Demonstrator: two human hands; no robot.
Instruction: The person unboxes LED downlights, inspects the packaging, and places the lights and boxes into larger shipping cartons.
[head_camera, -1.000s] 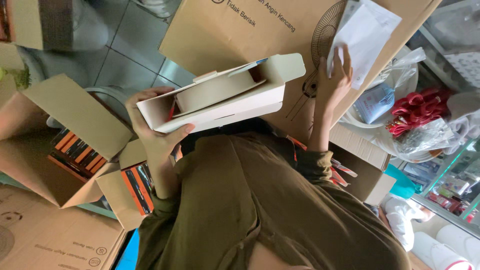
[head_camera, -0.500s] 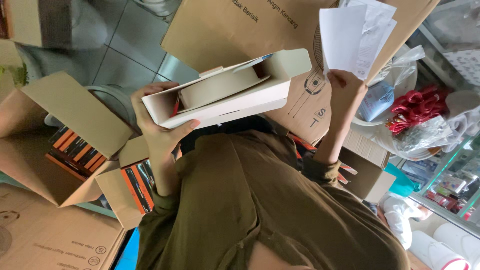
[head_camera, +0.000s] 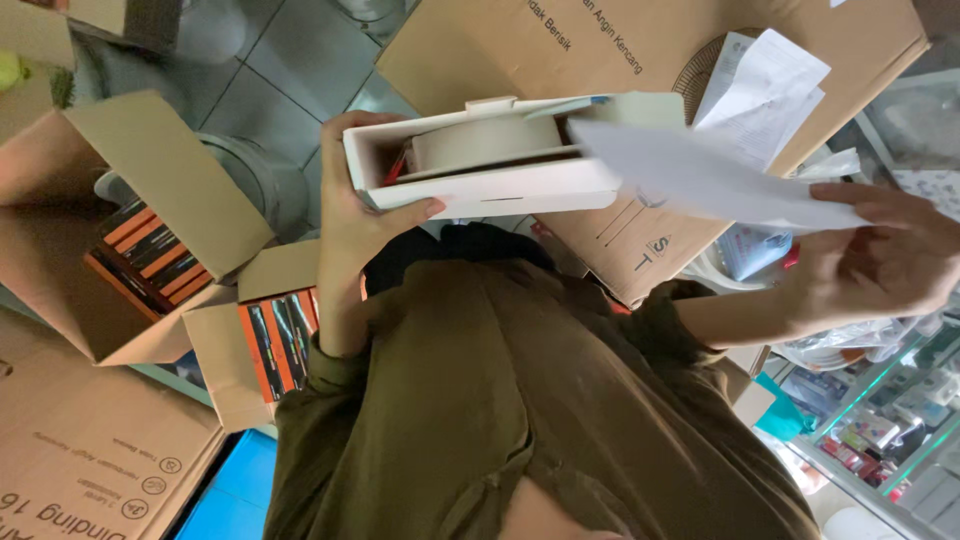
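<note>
My left hand (head_camera: 352, 215) gripped the open white box (head_camera: 480, 160) at its end, fingers wrapped around it. My right hand (head_camera: 880, 262) pinched loose paper sheets (head_camera: 700, 180) by the box's open end, not yet tucked in.

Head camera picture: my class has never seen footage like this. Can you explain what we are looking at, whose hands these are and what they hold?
There is no machine here. A person wears a camera on the head, so you look down over their olive shirt at their own two hands. The left hand grips an open white box with a pale round part inside. The right hand holds a sheet of paper. Below lie a tiled floor, a big cardboard box and an open carton of orange-and-black packs.
</note>
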